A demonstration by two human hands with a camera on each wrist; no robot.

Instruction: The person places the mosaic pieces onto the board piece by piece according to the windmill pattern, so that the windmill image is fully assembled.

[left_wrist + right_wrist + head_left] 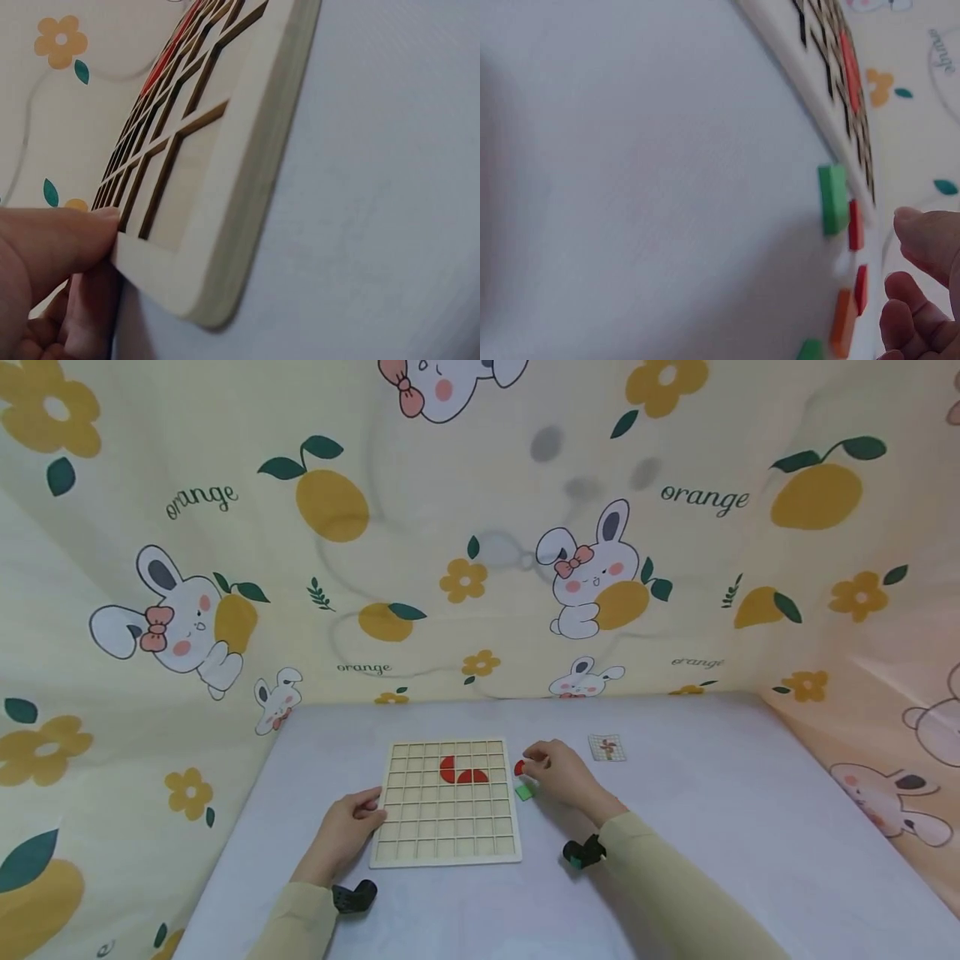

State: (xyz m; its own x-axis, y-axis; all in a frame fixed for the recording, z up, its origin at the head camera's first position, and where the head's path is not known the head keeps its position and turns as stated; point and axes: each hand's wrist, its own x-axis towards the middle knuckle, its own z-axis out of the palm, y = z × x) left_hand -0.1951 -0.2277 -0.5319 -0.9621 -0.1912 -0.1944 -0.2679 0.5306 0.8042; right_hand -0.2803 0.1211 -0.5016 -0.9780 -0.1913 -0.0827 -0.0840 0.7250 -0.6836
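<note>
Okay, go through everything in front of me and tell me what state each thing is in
Grid board: flat on the table, mostly unfilled
Red pieces in the board: set into its cells
Loose red pieces: on the table, outside the board
Green piece: loose, beside the board
Orange piece: loose
Card: flat, pattern up
Left hand: holding the board's edge
Right hand: near loose pieces, thumb apart from visible fingers

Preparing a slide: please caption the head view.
Left hand holds a gridded board with red pieces; right hand is at loose pieces beside it.
</note>
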